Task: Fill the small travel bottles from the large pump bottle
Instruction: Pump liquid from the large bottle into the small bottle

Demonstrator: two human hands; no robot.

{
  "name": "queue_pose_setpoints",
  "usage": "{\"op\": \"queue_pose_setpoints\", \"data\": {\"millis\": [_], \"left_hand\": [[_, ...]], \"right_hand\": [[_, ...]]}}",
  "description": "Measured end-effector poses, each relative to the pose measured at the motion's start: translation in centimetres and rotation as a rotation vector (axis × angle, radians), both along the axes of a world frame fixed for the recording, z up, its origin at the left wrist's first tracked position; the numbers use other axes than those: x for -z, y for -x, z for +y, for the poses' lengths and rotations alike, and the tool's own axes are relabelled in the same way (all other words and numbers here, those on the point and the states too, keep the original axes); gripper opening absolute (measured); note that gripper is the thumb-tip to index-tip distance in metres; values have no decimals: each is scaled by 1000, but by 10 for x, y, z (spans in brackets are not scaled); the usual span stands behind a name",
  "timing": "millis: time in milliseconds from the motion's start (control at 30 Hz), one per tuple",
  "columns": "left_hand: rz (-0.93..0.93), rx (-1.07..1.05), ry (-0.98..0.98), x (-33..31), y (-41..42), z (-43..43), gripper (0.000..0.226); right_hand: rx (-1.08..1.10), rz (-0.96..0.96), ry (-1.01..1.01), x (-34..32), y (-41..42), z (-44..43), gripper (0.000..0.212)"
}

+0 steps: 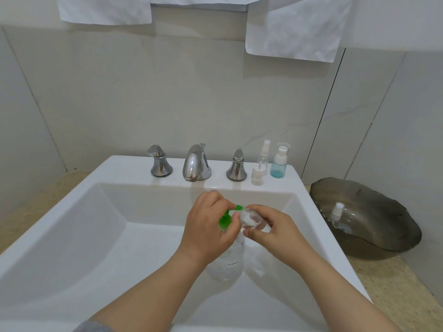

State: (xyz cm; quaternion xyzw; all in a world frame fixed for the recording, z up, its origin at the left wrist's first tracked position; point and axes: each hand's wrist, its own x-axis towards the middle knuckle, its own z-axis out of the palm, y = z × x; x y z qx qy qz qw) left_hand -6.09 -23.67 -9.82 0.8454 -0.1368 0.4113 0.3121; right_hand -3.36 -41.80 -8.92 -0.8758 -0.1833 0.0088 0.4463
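White sink [72, 236] over basin: left hand [208, 226] curled on green head of pump bottle [230, 262] - right hand [271, 233] gripping small clear bottle [251, 220] at nozzle.

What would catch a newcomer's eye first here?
Over the white sink, the left hand grips the green pump of a large pump bottle while the right hand holds a small clear bottle at its nozzle. More small bottles stand right of the tap; a dark glass bowl sits further right.
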Motion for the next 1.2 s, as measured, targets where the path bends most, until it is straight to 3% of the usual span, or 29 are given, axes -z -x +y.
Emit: {"op": "queue_pose_setpoints", "data": {"millis": [667,933,1200], "left_hand": [[-36,-13,7,1,-5,-6,25],[-48,-29,26,1,-10,-12,27],[-45,-15,53,7,-8,-6,23]], "right_hand": [[4,4,-9,0,1,0,48],[4,29,25,-1,3,-3,40],[-17,42,4,1,1,0,50]]}}
